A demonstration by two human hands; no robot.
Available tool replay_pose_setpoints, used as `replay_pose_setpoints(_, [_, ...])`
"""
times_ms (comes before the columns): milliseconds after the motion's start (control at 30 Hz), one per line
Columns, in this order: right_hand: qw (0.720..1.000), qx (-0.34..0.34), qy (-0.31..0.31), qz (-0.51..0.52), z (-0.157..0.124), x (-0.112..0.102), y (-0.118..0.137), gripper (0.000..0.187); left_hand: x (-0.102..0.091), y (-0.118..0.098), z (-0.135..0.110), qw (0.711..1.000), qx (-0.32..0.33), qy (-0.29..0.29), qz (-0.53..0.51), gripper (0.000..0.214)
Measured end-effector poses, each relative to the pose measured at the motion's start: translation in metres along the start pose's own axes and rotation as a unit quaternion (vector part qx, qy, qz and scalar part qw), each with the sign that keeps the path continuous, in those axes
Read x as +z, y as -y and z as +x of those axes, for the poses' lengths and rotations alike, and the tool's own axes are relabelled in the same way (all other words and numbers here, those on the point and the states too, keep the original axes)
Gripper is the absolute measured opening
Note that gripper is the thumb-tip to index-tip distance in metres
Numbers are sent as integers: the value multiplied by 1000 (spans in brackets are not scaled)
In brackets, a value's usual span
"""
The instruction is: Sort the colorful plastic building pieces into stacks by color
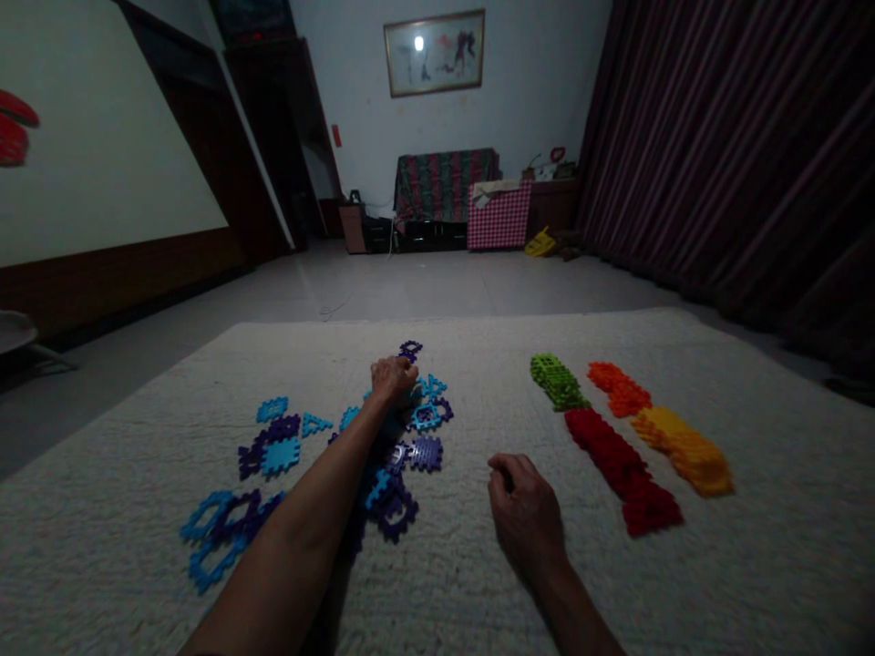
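Observation:
My left hand [395,375] reaches far forward over the loose blue and purple pieces, its fingers closed at a purple interlocking toy piece [411,348]. Its fingertips are partly hidden. Under and beside that forearm lie more notched plastic pieces, among them a flat purple square [427,454], a light blue frame [425,417] and a purple piece with a cut-out [397,515]. My right hand [526,501] rests low over the cloth, fingers curled in with nothing visible in them. It is between the blue and purple pieces and a row of red pieces [622,469].
Green [557,381], orange [619,388] and yellow pieces [684,448] lie in overlapping rows at right. More blue pieces [281,456] are scattered at left. A pale quilted cloth [478,583] lies under everything. Beyond its far edge are tiled floor and a low cabinet [437,237].

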State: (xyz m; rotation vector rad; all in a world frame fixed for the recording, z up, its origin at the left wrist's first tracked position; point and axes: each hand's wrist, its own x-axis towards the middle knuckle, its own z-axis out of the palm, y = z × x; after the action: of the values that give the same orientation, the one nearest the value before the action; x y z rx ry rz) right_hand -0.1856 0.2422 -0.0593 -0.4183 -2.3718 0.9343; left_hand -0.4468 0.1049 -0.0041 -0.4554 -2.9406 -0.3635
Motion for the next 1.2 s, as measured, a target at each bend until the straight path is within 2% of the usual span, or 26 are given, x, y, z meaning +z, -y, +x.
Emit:
replay_pose_setpoints(133, [1000, 0, -5, -5, -1, -1, 2, 24, 13, -3, 26, 1000, 25, -11, -8, 45])
replay_pose_setpoints(300, [1000, 2, -5, -3, -1, -1, 3, 23, 34, -4, 54, 1000, -13, 15, -14, 56])
replay_pose_setpoints(433, [1000, 3, -9, 1, -1, -1, 4, 23, 43, -7, 64, 999, -12, 41, -26, 53])
replay_pose_setpoints(533, [1000, 4, -8, 0, -1, -1, 4, 23, 42, -10, 63, 998, 0, 51, -23, 46])
replay_pose_setpoints(800, [1000, 7, -2, 5, 1, -2, 4, 23, 19, -10, 36, 997, 26, 70, -14, 38])
replay_pose_setpoints(1067, [1000, -10, -11, 8, 2, 0, -1, 25, -10, -11, -30, 995, 58, 78, -15, 43])
replay_pose_setpoints(1200, [1000, -13, -16, 12, 3, 2, -6, 25, -24, -7, -56, 993, 78, 66, -56, 39])
